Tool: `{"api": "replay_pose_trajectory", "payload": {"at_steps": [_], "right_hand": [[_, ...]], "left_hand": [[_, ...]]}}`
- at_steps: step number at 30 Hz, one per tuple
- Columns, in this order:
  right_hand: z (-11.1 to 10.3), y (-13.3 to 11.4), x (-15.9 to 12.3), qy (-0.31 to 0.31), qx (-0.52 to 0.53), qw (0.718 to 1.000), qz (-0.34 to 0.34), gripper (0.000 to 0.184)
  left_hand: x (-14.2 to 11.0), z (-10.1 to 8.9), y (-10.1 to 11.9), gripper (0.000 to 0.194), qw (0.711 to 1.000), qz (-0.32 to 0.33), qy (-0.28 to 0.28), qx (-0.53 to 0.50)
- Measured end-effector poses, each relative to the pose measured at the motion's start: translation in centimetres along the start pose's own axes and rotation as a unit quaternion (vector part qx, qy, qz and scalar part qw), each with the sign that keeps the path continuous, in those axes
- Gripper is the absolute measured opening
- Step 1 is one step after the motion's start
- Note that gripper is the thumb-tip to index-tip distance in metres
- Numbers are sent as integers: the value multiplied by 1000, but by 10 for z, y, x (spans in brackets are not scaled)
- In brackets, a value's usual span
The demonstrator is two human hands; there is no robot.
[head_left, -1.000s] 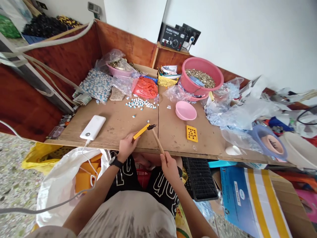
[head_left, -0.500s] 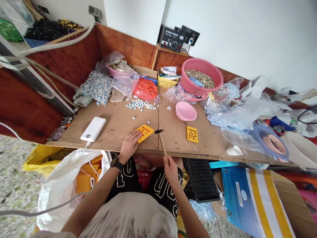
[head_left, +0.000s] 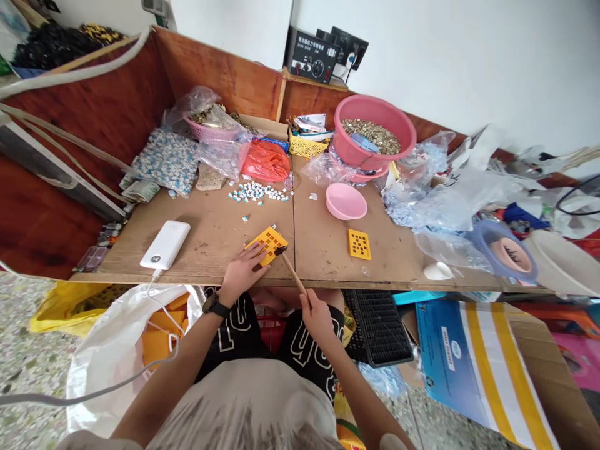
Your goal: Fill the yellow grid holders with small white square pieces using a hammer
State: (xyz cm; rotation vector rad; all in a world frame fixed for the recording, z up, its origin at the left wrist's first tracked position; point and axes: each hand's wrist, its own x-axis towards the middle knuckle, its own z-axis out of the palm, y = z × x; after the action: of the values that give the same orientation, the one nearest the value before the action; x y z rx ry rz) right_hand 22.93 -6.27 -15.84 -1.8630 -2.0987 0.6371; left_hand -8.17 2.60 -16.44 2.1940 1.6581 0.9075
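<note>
Hammer and hand have shifted leftward since half a second ago: the dark-headed hammer with a pale wooden handle [head_left: 293, 272], then apart from the plate, now has its head at the right edge of a flat yellow plastic plate with square holes [head_left: 275, 240], though whether metal touches plastic cannot be told. Lying on the brown surface [head_left: 210, 253] near its front edge, the plate sits under the left hand [head_left: 242, 269], whose fingers stretch over its left part, slightly apart and laid on top rather than clamped. Fingers of the right hand [head_left: 317, 314] are wrapped around the lower end of the handle. By its look, the plate should prove light and stiff, smooth enough to slide if lightly pressed, and its thin bars between holes may crack under a hard blow; its solid rim offers the safest hold. Heavier at the head, the hammer likely handles best from the far end of its wooden grip. Bright yellow and roughly rectangular, the plate carries rows of openings that show dark. Well to the right lies a second yellow perforated plate [head_left: 359, 244], just below a shallow pink plastic bowl [head_left: 346, 202].
</note>
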Motion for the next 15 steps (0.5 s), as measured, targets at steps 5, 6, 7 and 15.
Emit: {"api": "replay_pose_trajectory", "payload": {"at_steps": [5, 6, 7, 15], "right_hand": [[8, 1, 3, -34, -91, 995, 16, 40], [8, 1, 4, -43, -101, 994, 18, 36], [7, 1, 6, -51, -107, 993, 20, 33], [7, 1, 14, -67, -57, 996, 24, 25]], "left_hand": [[0, 2, -1, 40, 1000, 3, 3, -7], [-1, 3, -1, 41, 1000, 1, 5, -8], [-1, 4, -2, 41, 1000, 0, 4, -9], [3, 3, 0, 40, 1000, 5, 0, 7]]}}
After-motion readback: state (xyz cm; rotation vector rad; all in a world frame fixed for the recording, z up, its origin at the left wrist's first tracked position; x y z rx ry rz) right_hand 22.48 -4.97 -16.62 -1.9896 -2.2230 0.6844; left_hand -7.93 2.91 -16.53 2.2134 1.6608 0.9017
